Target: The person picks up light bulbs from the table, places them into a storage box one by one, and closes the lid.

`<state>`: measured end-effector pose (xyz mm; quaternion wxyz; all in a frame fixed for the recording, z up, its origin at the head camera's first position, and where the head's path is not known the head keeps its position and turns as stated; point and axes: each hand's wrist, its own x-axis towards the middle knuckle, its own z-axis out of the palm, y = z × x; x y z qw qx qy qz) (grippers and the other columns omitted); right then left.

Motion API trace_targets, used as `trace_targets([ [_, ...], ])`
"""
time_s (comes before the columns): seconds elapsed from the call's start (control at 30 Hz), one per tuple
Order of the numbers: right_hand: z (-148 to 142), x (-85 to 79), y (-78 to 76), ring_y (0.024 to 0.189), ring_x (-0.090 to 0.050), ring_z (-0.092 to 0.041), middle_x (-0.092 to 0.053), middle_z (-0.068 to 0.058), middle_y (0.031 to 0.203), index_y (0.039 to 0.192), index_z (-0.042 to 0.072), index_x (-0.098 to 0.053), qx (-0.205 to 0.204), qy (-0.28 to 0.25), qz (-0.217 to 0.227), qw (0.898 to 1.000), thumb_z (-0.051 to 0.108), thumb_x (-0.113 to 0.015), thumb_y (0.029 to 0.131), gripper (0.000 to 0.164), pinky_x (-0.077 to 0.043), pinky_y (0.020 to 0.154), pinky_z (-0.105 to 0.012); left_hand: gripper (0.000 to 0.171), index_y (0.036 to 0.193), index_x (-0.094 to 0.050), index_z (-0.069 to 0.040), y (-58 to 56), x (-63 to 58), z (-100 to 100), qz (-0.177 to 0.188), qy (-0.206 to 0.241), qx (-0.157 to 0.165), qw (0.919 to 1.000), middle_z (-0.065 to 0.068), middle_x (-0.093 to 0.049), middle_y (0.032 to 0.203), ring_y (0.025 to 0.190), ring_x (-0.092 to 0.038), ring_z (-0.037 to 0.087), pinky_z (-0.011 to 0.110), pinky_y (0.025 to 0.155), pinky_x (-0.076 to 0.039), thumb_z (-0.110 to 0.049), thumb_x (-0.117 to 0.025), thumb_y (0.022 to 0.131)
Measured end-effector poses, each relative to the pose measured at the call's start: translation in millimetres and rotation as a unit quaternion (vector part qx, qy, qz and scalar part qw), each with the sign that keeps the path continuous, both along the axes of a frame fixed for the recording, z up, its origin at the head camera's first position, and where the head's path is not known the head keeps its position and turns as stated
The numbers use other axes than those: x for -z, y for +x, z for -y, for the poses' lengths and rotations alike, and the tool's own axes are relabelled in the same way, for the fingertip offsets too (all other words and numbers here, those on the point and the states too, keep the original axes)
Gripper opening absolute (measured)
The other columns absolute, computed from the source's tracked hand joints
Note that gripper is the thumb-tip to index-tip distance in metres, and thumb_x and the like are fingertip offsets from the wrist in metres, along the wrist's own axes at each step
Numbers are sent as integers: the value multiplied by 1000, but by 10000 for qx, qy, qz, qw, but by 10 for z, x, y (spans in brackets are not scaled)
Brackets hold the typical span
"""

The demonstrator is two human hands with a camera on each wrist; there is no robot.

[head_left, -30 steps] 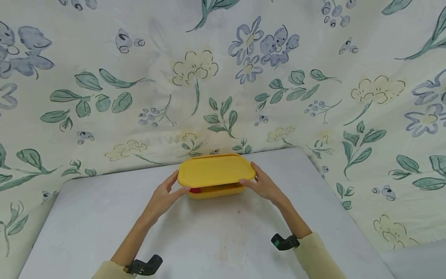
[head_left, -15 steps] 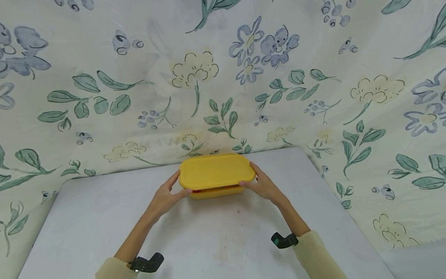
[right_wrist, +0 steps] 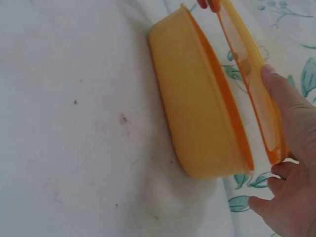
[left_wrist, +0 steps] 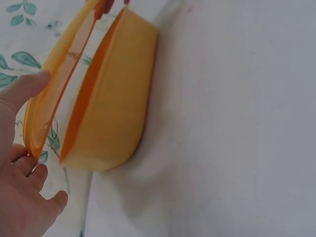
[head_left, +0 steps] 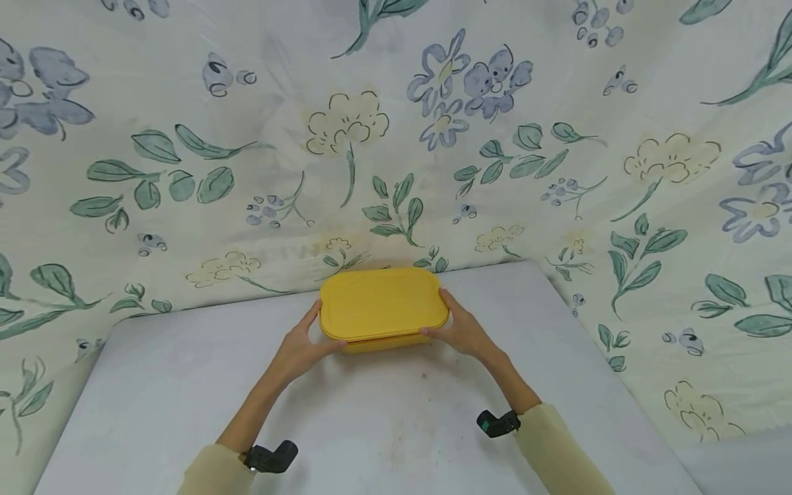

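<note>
A yellow lid (head_left: 383,302) is held between both hands above a yellow plastic container (head_left: 388,343) on the table. My left hand (head_left: 301,349) grips its left end, thumb at the near edge and fingers at the side. At the right end my right hand (head_left: 465,331) holds it the same way. Both wrist views show a gap between the lid (left_wrist: 61,79) and the open rim of the container (right_wrist: 197,98). The container's inside is hidden from the head view by the lid.
The white table (head_left: 396,426) has small dark specks and faint brownish stains in front of the container. Behind it hangs a floral cloth (head_left: 272,165), which also runs down the right side. A dark band with a camera (head_left: 272,456) sits on the left wrist.
Both hands have brought the lid slightly left and more squarely over the container. The red thing seen under its front edge earlier is now covered in the head view.
</note>
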<state>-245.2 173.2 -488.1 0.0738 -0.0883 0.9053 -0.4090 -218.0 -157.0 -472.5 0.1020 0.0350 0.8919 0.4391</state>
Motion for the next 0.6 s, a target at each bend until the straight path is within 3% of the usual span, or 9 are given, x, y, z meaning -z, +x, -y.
trace_targets([
  [0.6, -51, 210, -88, 149, -19, -33, -18, -17, 164, 158, 1, -18, -279, 204, -247, 9991, 41, -82, 83, 106, -19, 118, -47, 112, 159, -8, -1, -23, 276, -65, 58, 64, -60, 9999, 25, -20, 161, 147, -17, 42, 58, 116, -18, -40, -81, 83],
])
